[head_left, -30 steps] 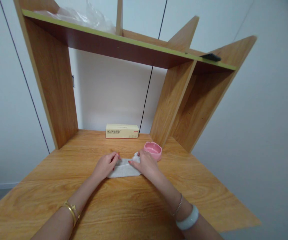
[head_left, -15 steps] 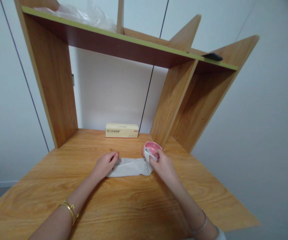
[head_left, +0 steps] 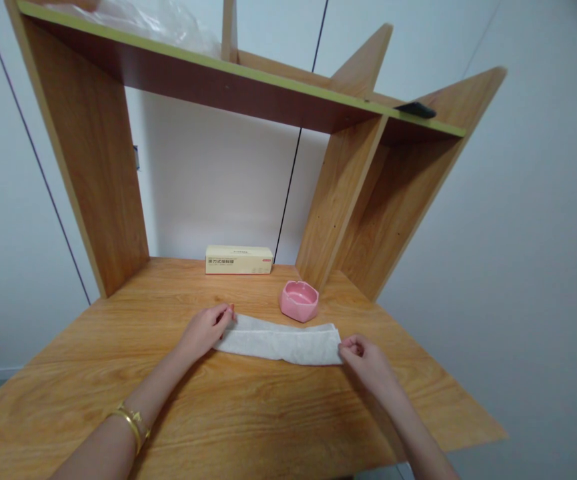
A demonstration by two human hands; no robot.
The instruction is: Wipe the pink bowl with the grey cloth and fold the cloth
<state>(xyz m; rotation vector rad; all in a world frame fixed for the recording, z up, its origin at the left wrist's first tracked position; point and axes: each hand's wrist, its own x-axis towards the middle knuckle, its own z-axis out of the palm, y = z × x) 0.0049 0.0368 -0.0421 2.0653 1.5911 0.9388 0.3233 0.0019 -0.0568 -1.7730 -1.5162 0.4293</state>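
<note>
A light grey cloth (head_left: 283, 341), folded into a long strip, lies across the wooden desktop. Its left end is pinched in my left hand (head_left: 211, 327), fingers closed. At the opposite end, my right hand (head_left: 365, 360) pinches the near right corner between thumb and fingers. Just behind the strip stands a pink faceted bowl (head_left: 299, 309), like an ashtray, apart from the cloth and from both hands.
A cream cardboard box (head_left: 238, 265) with printed lettering stands at the back of the desktop (head_left: 248, 413). Wooden uprights (head_left: 83, 167) carry a shelf (head_left: 248, 77) overhead, with clear plastic wrapping (head_left: 168, 27) and a dark flat object (head_left: 417, 109) on it.
My right hand has moved right and nearer, drawing the cloth's bunched right end out flat. The bowl now shows in full. My left hand keeps its hold; the view has shifted slightly.
</note>
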